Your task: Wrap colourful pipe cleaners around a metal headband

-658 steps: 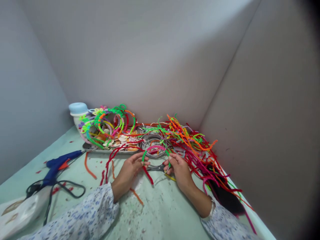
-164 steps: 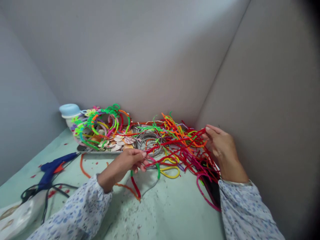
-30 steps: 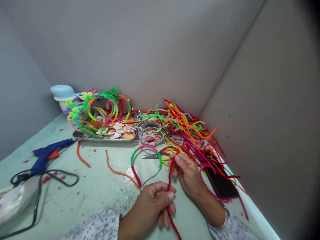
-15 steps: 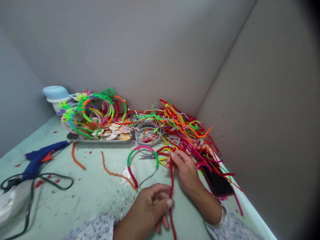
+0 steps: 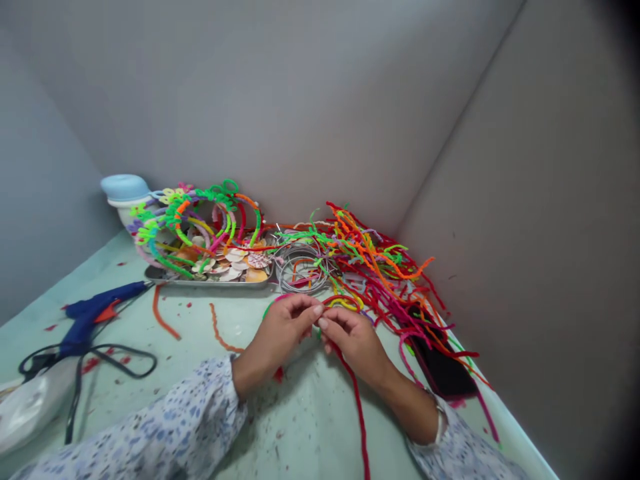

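My left hand (image 5: pixel 280 337) and my right hand (image 5: pixel 357 340) meet fingertip to fingertip above the table. Both are closed in a pinch at the upper end of a red pipe cleaner (image 5: pixel 358 400); the fingers cover that end. Below my right hand the rest of its length hangs in a loose curve toward the near edge of the picture. Behind my left hand lies a headband wrapped in coloured pipe cleaner (image 5: pixel 268 309), mostly hidden, with bits of pink, green and red showing.
A metal tray (image 5: pixel 215 284) holds shells and finished headbands. Wire coils (image 5: pixel 300 270) lie beside a heap of pipe cleaners (image 5: pixel 380 267), which partly covers a phone (image 5: pixel 445 367). On the left are a blue glue gun (image 5: pixel 87 317) with its cord, and a white cup with blue lid (image 5: pixel 125 189).
My left hand has moved up and away from me, from the middle of the red pipe cleaner to its upper end beside my right fingertips. It now covers much of the headband.
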Available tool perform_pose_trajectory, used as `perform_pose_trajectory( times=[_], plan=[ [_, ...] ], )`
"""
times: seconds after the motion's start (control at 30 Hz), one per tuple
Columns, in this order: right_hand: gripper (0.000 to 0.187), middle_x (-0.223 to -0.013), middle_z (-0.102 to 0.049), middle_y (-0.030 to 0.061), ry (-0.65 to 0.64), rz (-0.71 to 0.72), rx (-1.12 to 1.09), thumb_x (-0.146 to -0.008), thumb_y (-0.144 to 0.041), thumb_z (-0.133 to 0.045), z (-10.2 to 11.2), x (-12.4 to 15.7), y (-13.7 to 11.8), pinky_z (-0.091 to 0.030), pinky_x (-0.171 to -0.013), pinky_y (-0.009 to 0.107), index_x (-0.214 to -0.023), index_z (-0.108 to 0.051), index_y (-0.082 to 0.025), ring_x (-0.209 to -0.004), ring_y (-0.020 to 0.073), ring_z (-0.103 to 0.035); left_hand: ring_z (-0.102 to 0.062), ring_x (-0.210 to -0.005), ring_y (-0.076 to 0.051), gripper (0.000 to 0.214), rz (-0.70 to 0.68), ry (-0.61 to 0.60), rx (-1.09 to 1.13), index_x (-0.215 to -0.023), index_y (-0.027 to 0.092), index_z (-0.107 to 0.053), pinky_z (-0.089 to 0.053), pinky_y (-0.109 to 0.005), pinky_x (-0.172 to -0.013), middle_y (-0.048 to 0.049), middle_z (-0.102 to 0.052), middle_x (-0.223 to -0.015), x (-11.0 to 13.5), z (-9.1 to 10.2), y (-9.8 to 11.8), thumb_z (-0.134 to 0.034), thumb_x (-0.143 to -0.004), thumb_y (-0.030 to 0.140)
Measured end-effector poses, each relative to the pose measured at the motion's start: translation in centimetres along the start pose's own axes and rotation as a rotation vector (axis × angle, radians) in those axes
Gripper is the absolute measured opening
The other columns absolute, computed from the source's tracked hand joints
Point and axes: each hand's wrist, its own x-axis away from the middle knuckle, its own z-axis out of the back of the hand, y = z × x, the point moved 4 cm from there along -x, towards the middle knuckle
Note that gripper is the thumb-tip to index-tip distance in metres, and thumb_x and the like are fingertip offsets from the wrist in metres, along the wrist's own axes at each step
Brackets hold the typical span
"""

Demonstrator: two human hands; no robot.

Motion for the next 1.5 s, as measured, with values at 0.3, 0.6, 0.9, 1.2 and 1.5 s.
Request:
perform_pose_trajectory(
  times=[0.3, 0.6, 0.9, 1.2, 1.5],
  plan=[
    [0.027, -0.059, -0.057, -0.0032, -0.047, -0.172, -0.127, -0.083, -0.042, -0.058, -0.5, -0.2, 2.4, -0.041, -0.046, 0.021, -0.079, -0.060, -0.016, -0.046, 0.0084, -0.052, -0.040, -0.045, -0.008, 0.030, 0.024, 0.039, -0.001, -0.081, 0.015, -0.057, -0.029, -0.019, -0.047, 0.0038, -0.053, -0.052, -2.1, 2.3, -2.6, -0.056, -0.084, 0.045],
    [0.023, -0.056, -0.055, -0.0052, -0.012, -0.136, -0.029, -0.084, -0.037, -0.057, -1.3, 0.3, 2.1, -0.040, -0.048, 0.021, -0.072, -0.055, -0.018, -0.045, 0.0079, -0.050, -0.044, -0.047, -0.009, 0.030, -0.093, 0.179, -0.072, -0.078, 0.017, -0.052, -0.034, -0.021, -0.050, 0.0051, -0.053, -0.050, -1.1, 1.9, -2.8, -0.053, -0.086, 0.046],
    [0.025, -0.055, -0.054, -0.0052, 0.011, -0.151, -0.165, -0.083, -0.041, -0.057, -1.3, 0.6, 2.4, -0.039, -0.047, 0.021, -0.074, -0.056, -0.018, -0.044, 0.0080, -0.049, -0.046, -0.048, -0.009, 0.036, 0.013, 0.029, 0.156, -0.095, 0.015, -0.057, -0.033, -0.020, -0.050, 0.0039, -0.054, -0.055, -1.3, 1.5, -2.3, -0.054, -0.084, 0.049],
    [0.027, -0.054, -0.055, -0.0041, -0.011, -0.206, -0.281, -0.082, -0.043, -0.058, -1.1, 0.3, 2.9, -0.038, -0.045, 0.020, -0.076, -0.058, -0.016, -0.043, 0.0080, -0.050, -0.044, -0.051, -0.007, 0.033, 0.081, -0.138, 0.288, -0.095, 0.012, -0.065, -0.029, -0.018, -0.050, 0.0023, -0.053, -0.058, -1.5, 1.0, -2.7, -0.063, -0.081, 0.041],
    [0.029, -0.054, -0.052, -0.0055, -0.013, -0.140, -0.105, -0.082, -0.045, -0.058, -1.4, 0.5, 2.7, -0.038, -0.046, 0.021, -0.071, -0.053, -0.019, -0.043, 0.0081, -0.047, -0.041, -0.047, -0.007, 0.030, 0.088, 0.016, 0.228, -0.082, 0.013, -0.064, -0.026, -0.019, -0.046, 0.0036, -0.051, -0.053, -1.6, 1.6, -2.8, -0.067, -0.076, 0.042]
  ],
)
